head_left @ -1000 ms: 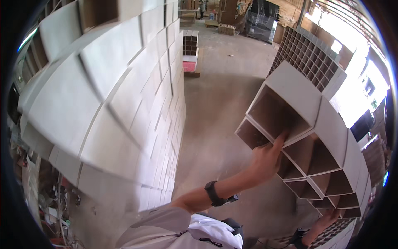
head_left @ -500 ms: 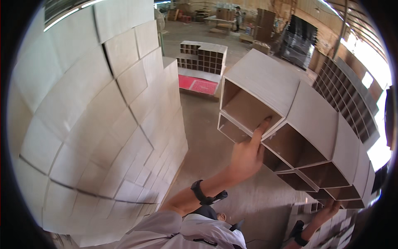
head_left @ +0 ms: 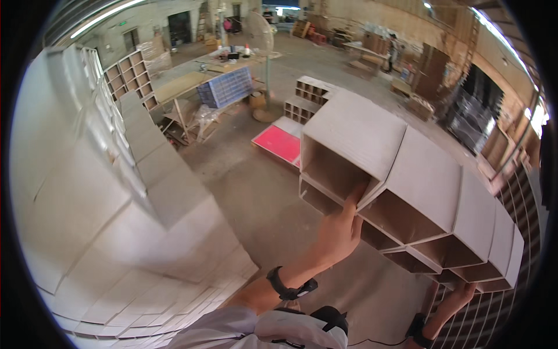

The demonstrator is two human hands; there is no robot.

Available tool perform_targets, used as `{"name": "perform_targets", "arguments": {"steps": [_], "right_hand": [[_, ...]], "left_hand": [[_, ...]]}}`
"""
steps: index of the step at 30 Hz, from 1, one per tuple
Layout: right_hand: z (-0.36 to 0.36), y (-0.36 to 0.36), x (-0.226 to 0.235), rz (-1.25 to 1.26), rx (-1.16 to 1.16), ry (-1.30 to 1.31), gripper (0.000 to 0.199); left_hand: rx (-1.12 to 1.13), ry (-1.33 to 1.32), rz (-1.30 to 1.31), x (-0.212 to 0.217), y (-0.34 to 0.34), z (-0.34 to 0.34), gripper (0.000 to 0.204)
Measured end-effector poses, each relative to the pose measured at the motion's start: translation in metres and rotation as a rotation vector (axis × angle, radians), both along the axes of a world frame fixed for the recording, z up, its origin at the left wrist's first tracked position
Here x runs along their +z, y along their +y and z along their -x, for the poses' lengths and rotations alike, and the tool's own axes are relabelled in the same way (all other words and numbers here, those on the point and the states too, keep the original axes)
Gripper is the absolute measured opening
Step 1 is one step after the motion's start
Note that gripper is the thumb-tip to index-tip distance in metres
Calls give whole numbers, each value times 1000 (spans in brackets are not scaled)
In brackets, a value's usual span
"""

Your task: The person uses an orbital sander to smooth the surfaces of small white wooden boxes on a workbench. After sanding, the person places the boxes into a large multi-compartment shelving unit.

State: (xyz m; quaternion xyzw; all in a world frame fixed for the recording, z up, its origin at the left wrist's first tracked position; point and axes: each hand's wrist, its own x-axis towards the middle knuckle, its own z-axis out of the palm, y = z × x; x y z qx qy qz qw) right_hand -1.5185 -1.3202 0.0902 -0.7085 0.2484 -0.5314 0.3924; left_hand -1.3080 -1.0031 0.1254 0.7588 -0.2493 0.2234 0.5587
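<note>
A long block of white open-fronted boxes, joined in two rows, hangs tilted off the floor on the right side of the view. My left hand grips its near left end, with fingers reaching into the opening beside a divider wall. Under the block's far right end, my right hand holds the lower edge; part of that hand is hidden by the boxes. Dark bands circle both wrists. To my left rises a large stack of white boxes, apart from my hands.
A pink-topped board lies on the floor beside smaller compartment racks. Further back stand a worktable, a blue crate and a fan. Another slatted rack stands at right. A person is far off.
My view has swung left, bringing the worktable, crate and fan into sight, while background things slide rightward. Both hands keep their hold on the white box block, which stays tilted.
</note>
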Motion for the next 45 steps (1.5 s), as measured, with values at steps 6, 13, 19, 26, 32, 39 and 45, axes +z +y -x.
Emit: {"name": "perform_targets", "arguments": {"steps": [6,13,19,26,32,39,45], "right_hand": [[-250,-45,-12,1,161,-22,35],[-544,-13,-6,76,499,68,31],[-767,111,-11,68,881,-16,27],[-971,284,2,16,1083,78,27],[-1137,412,6,47,1183,55,27],[-1348,587,4,85,1238,45,26],[-1503,735,38,195,1281,35,36]], "left_hand": [[266,-2,36,-34,-15,-177,41],[648,-96,83,-41,32,-349,36],[847,-18,116,-64,132,-468,32],[1016,58,96,-54,267,-610,40],[1148,-15,63,-47,382,-752,37],[1168,-248,101,-38,535,-929,33],[1280,-152,20,-10,671,-1065,35]]}}
